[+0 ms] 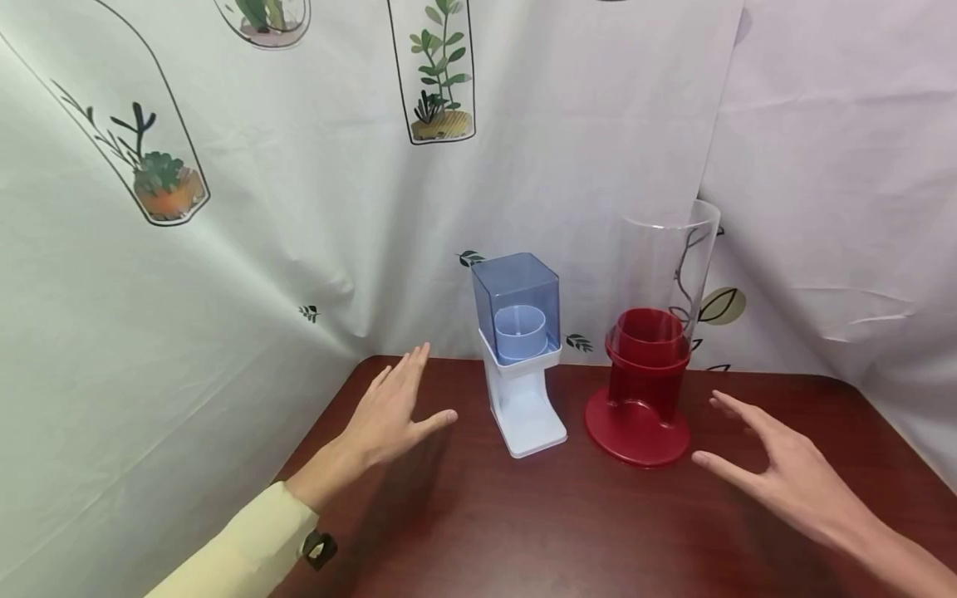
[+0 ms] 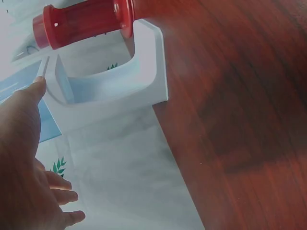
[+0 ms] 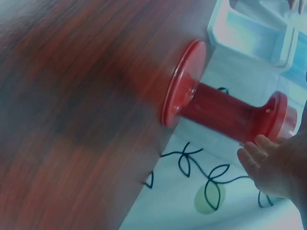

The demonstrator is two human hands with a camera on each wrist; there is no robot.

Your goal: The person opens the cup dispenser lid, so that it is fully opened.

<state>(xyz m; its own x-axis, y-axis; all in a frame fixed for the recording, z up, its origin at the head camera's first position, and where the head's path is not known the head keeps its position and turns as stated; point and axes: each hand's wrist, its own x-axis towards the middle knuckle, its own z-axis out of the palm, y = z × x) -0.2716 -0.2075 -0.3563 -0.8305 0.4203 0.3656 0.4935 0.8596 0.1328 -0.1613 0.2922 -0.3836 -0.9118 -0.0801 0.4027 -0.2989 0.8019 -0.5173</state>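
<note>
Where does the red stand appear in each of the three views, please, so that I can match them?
Head: the red stand is right of centre, between the white stand and the right hand.
Left wrist: the red stand is upper left, above the white stand.
Right wrist: the red stand is right of centre.
Shared landmark: the white stand, next to it in every view.

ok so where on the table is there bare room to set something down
The widest bare patch of table lies in front of the white stand and red stand, between the left hand and right hand. Another is right of the red stand, beyond the right hand. It's crowded between the two stands: only a narrow gap shows.
</note>
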